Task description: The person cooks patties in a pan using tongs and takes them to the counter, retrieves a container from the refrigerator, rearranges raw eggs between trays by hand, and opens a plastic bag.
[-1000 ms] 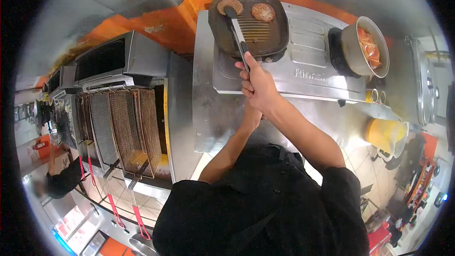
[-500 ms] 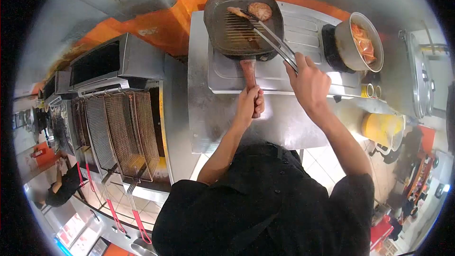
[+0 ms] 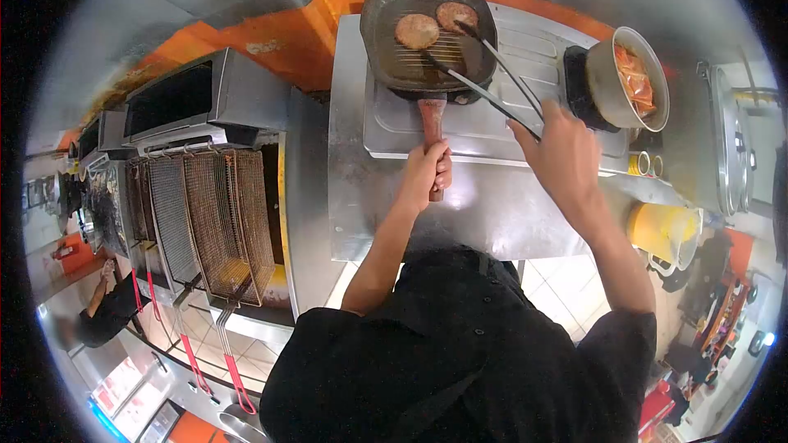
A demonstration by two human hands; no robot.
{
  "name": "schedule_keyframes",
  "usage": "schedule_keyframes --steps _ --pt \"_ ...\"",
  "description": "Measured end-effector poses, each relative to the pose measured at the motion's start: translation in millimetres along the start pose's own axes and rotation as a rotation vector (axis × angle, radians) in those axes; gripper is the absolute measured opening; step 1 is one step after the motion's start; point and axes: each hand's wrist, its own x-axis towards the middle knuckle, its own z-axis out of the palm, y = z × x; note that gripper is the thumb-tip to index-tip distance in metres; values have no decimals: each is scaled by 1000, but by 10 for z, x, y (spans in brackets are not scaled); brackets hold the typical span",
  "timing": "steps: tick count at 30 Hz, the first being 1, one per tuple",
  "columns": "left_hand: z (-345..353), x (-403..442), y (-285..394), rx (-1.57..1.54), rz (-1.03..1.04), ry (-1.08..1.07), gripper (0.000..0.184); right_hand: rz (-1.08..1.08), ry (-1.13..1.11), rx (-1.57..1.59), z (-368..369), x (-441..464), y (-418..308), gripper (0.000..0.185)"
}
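At the stove point(image 3: 519, 66), the left hand point(image 3: 426, 174) clasps the pan handle point(image 3: 432, 119), the right hand point(image 3: 565, 154) grips spread tongs point(image 3: 480, 91).

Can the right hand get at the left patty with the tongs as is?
Probably yes: the right hand holds the tongs spread open, one tip close to the left patty, and nothing visible lies over it.

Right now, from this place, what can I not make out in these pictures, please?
All in the head view:
Undersides of the patties: hidden, turned down to the pan.
Any flame below: covered by the pan.
Part of the handle: wrapped by the left hand.
Bottom of the pot: hidden by its contents.
Co-worker's hand: too small to tell its grip.
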Motion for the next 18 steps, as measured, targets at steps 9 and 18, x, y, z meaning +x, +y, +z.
schedule_keyframes --steps 9,18 --pt "145 -97 -107 204 185 114 30 490 -457 665 -63 -85 413 49" --pt "136 -296 -187 224 120 80 30 826 -545 1218 -82 -139 388 58"
